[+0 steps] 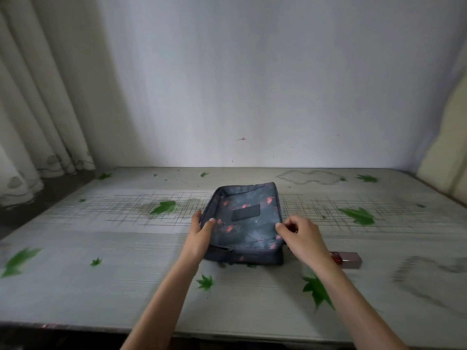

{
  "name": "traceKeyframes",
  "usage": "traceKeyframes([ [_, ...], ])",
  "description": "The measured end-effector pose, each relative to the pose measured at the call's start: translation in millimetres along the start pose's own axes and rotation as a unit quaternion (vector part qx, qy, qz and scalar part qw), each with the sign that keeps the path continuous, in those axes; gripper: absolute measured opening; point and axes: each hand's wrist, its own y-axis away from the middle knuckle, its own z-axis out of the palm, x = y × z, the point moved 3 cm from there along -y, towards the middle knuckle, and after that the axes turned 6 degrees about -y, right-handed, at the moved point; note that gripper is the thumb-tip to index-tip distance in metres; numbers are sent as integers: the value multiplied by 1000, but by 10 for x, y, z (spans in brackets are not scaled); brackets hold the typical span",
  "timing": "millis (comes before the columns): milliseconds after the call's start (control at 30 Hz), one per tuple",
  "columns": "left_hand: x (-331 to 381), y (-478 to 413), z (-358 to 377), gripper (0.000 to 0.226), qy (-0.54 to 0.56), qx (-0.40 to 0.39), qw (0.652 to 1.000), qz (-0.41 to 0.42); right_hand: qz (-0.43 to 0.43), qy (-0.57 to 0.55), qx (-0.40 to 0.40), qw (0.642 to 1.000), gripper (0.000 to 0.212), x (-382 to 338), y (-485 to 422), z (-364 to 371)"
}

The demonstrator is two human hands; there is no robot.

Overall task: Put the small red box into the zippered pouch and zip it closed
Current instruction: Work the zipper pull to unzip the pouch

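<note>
A dark blue-grey pouch (249,215) with pink marks and a dark patch lies flat in the middle of the table. Its zipper runs along the near and left edges, with the slider near the front left. My left hand (201,229) grips the pouch's left edge, thumb on top. My right hand (300,234) pinches the pouch's right near edge between thumb and fingers. The small red box (347,260) lies on its side on the table just right of my right wrist, partly hidden by it. The image is slightly blurred.
The table (101,286) has a pale cloth printed with green leaves and thin grid lines. A white wall stands behind it. Curtains (38,109) hang at the far left, and a cream cushion (447,147) leans at the far right.
</note>
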Motion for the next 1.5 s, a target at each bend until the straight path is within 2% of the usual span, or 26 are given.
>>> traceKeyframes([
  [100, -24, 47, -34, 47, -61, -5, 997, 51, -40, 43, 46, 997, 19, -87, 97, -31],
  [200, -81, 128, -24, 33, -164, -10, 977, 134, -151, 84, 98, 980, 17, -209, 285, 1],
  [267, -84, 176, -31, 26, -201, -11, 964, 176, -212, 112, 81, 967, 17, -295, 434, 134],
  [367, -44, 239, -37, 24, -205, -15, 956, 210, -246, 157, 52, 955, 16, -323, 566, 361],
  [467, -54, 300, -64, 17, -207, -28, 952, 224, -229, 182, 26, 956, 26, -318, 603, 546],
  [567, -91, 343, -107, 6, -195, -37, 953, 227, -222, 208, 44, 952, 31, -330, 627, 643],
  [633, -75, 385, -108, 22, -190, -47, 954, 226, -194, 220, 35, 955, 34, -308, 634, 708],
  [700, -49, 416, -99, 24, -182, -48, 955, 227, -164, 219, 27, 962, 35, -281, 626, 756],
  [867, -56, 419, -96, 14, -180, -47, 953, 240, -137, 165, 30, 976, 26, -257, 579, 791],
  [933, -72, 395, -105, 3, -178, -41, 953, 243, -137, 141, 37, 980, 23, -255, 576, 773],
  [1267, -103, 354, -92, 7, -174, -21, 954, 242, -154, 148, 72, 974, 20, -160, 598, 507],
  [1500, -112, 352, -90, 17, -169, -30, 956, 236, -162, 153, 89, 971, 28, -22, 607, 199],
])
